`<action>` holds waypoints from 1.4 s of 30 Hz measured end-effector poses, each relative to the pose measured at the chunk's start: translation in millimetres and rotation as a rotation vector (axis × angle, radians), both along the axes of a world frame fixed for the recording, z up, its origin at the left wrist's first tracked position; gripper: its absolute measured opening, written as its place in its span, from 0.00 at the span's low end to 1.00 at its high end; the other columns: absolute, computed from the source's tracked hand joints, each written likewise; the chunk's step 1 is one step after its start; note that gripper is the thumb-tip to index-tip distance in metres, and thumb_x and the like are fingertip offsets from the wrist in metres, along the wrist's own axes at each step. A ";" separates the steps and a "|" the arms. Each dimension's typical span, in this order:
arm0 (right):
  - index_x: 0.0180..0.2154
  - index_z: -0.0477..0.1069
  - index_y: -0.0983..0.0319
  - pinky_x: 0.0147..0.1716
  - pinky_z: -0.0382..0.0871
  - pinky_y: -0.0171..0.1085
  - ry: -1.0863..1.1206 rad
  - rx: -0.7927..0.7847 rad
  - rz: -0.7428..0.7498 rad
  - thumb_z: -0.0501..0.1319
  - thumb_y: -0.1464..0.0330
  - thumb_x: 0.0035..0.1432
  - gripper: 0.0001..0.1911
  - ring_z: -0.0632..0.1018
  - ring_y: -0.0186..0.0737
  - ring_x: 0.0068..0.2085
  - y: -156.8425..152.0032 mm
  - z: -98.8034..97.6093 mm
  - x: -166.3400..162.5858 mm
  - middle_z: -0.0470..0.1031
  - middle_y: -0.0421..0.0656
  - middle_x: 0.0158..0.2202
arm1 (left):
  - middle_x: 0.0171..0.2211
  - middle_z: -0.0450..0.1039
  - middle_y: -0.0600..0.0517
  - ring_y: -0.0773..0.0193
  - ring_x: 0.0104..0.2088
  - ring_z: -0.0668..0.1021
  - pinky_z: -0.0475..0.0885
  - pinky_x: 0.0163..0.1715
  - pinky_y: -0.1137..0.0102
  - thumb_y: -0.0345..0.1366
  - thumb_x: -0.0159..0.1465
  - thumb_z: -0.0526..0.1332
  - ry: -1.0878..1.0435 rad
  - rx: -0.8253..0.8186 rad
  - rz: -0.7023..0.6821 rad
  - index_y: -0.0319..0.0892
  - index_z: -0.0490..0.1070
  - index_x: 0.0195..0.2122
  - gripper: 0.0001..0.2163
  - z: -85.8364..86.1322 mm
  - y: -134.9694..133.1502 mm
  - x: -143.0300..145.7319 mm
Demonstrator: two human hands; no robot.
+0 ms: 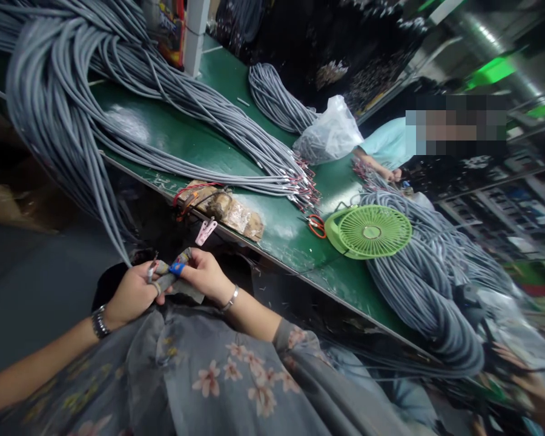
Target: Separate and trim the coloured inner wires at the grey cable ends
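My left hand (134,293) is closed around the end of a grey cable (118,239) that runs down from the large bundle (59,79) on the bench. A thin dark tip shows above its fingers. Close beside it, my right hand (209,275) is pinched together, its fingertips meeting the left ones. Wrapping covers several fingertips, with a blue band (177,268) at the right thumb. What lies between the right fingers is hidden. Both hands are over my lap, in front of the bench edge.
On the green bench (295,233) are a taped wooden block (240,217), a pink clip (206,232), orange-handled scissors (317,226), a green fan (370,232) and a plastic bag (331,130). More cable coils (418,290) hang over the right side. A co-worker's hands (393,175) are across the bench.
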State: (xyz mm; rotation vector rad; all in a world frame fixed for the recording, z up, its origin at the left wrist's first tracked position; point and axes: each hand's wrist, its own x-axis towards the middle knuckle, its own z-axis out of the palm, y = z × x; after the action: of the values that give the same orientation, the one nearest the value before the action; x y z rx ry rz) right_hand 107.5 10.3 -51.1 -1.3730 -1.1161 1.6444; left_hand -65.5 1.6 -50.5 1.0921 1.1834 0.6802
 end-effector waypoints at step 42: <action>0.29 0.71 0.59 0.26 0.66 0.32 0.288 -0.084 0.050 0.82 0.48 0.33 0.31 0.69 0.31 0.26 8.2 -3.9 21.6 0.72 0.34 0.25 | 0.11 0.69 0.54 0.68 0.15 0.67 0.61 0.19 0.73 0.51 0.47 0.72 0.127 -0.068 0.139 0.45 0.72 0.17 0.16 33.7 -6.2 25.4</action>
State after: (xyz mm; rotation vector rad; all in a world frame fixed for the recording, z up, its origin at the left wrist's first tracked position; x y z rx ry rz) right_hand 129.1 18.5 -55.0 -1.1209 -0.9283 1.8743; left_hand -40.1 -4.7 -16.9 1.0141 1.3918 0.6803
